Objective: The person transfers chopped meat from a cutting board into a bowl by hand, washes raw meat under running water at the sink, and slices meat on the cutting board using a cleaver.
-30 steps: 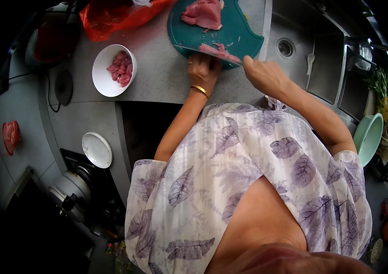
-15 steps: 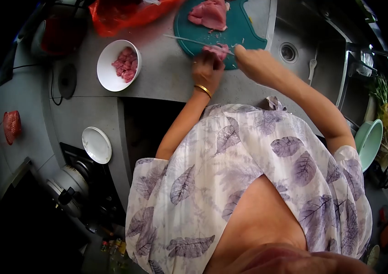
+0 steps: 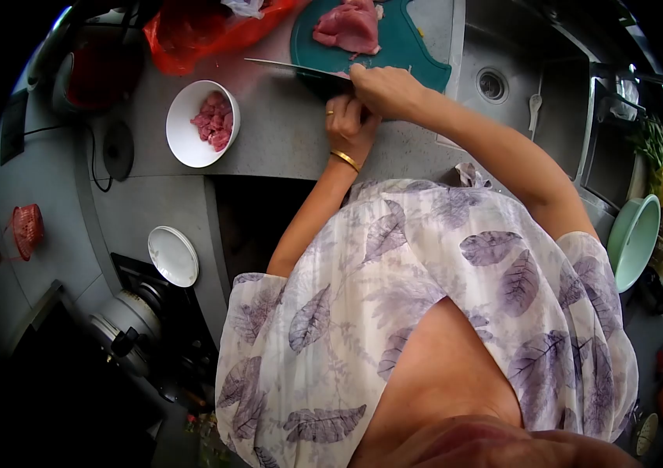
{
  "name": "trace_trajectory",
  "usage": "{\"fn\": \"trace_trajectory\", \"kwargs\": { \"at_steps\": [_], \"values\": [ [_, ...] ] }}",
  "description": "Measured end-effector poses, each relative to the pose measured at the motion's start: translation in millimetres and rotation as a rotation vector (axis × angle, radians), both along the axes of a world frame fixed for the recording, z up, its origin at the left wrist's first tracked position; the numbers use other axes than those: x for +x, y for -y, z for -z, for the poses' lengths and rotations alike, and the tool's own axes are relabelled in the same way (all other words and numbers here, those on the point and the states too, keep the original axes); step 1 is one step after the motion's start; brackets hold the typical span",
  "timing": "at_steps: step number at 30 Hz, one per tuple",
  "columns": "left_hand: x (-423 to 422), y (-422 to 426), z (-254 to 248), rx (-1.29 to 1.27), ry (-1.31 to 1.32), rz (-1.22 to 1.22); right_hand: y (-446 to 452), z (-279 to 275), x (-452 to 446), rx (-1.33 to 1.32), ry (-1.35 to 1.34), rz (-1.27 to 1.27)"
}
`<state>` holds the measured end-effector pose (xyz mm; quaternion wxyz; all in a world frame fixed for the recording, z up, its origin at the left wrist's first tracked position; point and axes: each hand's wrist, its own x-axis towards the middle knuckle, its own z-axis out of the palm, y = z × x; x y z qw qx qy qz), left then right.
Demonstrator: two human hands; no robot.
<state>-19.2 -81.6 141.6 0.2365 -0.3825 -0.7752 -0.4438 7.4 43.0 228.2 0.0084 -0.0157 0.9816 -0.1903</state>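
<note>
My right hand point(image 3: 387, 92) is closed round the handle of a kitchen knife point(image 3: 296, 67), whose long blade points left over the front of the green cutting board point(image 3: 422, 70). Just below it, my left hand point(image 3: 349, 121), with a ring and a gold bracelet, is curled at the board's near edge. The piece of meat under its fingers is hidden by the blade and my right hand. A large slab of raw meat point(image 3: 348, 27) lies farther back on the board. To the left, a white bowl point(image 3: 182, 121) contains cut meat chunks point(image 3: 215, 121).
A red plastic bag point(image 3: 206, 39) lies at the back left. On the right is a metal sink point(image 3: 518, 47) with a white spoon point(image 3: 535, 111) in it. A green basin point(image 3: 634, 242) stands nearer. White plates point(image 3: 173, 256) and a pot point(image 3: 125, 324) are at the lower left.
The knife and my right hand have moved left, and the blade now covers the piece of meat visible before. My left hand stays near the board's edge. The view has shifted slightly.
</note>
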Motion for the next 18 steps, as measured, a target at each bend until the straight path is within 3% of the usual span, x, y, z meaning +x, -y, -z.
{"fn": "trace_trajectory", "kwargs": {
  "at_steps": [7,10,14,18],
  "values": [
    [1,4,-6,-0.037,0.005,0.013,-15,-48,65,0.025,0.234,0.066],
    [0,3,-3,-0.023,0.005,0.024,-17,-45,84,0.11,0.339,0.094],
    [3,4,-5,-0.066,0.085,0.007,-10,-38,74,0.003,0.27,0.114],
    [1,2,-2,-0.083,0.034,0.0,0,6,28,-0.038,0.043,0.049]
  ]
}}
